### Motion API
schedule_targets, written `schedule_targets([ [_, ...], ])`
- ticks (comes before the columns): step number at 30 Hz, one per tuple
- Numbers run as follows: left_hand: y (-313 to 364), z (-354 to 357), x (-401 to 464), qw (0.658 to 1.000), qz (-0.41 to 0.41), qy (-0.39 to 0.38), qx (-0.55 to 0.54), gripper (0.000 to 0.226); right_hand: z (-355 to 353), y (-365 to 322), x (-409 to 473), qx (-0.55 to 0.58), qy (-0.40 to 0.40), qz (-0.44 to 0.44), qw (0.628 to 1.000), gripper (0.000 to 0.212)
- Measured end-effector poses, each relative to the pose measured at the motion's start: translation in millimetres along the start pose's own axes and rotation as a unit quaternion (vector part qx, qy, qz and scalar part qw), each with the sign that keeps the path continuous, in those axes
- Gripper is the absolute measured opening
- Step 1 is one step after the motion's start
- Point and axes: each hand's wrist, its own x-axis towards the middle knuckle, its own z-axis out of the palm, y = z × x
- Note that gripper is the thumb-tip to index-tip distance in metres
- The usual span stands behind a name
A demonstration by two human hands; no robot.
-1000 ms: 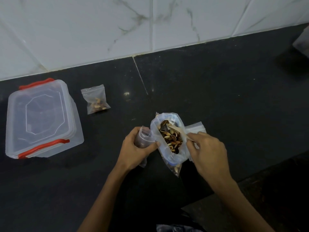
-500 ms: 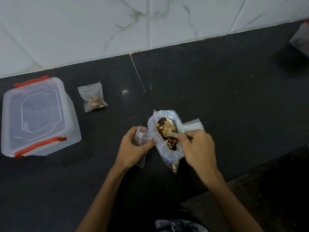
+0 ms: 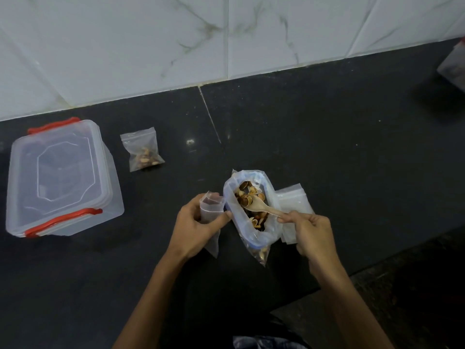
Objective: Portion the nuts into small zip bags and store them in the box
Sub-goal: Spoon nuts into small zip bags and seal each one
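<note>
Dark counter (image 3: 327,147) runs under everything, w/ pale marbled wall tiles (image 3: 151,46) behind it. Far left on it sits your clear box (image 3: 60,177), lid on, red clips front & back. The big bag of nuts (image 3: 251,212) stands near the middle, mouth open and rolled down, nuts visible inside. Just right of it, partly under your wrist, lies a stack of empty zip bags (image 3: 294,197). Your left hand (image 3: 198,230) grips an empty small zip bag (image 3: 211,205), mouth held open, right beside the big bag's rim. Your right hand (image 3: 312,233) pinches the handle of a wooden spoon (image 3: 261,207); its bowl is inside the big bag, over the nuts. One filled small bag (image 3: 143,149) lies flat betw. box & big bag, well apart from both.
</note>
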Motion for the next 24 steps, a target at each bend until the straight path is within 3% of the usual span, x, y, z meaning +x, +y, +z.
schedule_targets([
  [6,9,-9,-4,0.981,0.148,0.056,0.111,0.041,-12,4,-2,0.029,0.004,-0.025,0.999,0.025],
  [10,10,-7,-3,0.975,0.162,0.07,0.133,0.047,-18,-3,-15,0.054,0.002,-0.059,0.997,0.024],
  [14,8,-5,-3,0.977,0.155,0.062,0.132,0.064,-15,-17,-46,0.027,-0.018,-0.175,0.984,0.028],
  [18,9,-2,-2,0.977,0.16,0.058,0.13,0.066,4,-14,-66,-0.119,-0.03,-0.352,0.928,0.015],
  [20,9,-1,-2,0.977,0.157,0.057,0.129,0.068,11,-9,-65,-0.203,0.003,-0.428,0.881,0.024],
  [22,9,-1,-3,0.978,0.157,0.055,0.127,0.069,15,-6,-64,-0.238,0.026,-0.469,0.85,0.027],
  [24,7,0,-3,0.98,0.153,0.049,0.12,0.07,13,-6,-65,-0.228,0.044,-0.481,0.845,0.027],
])
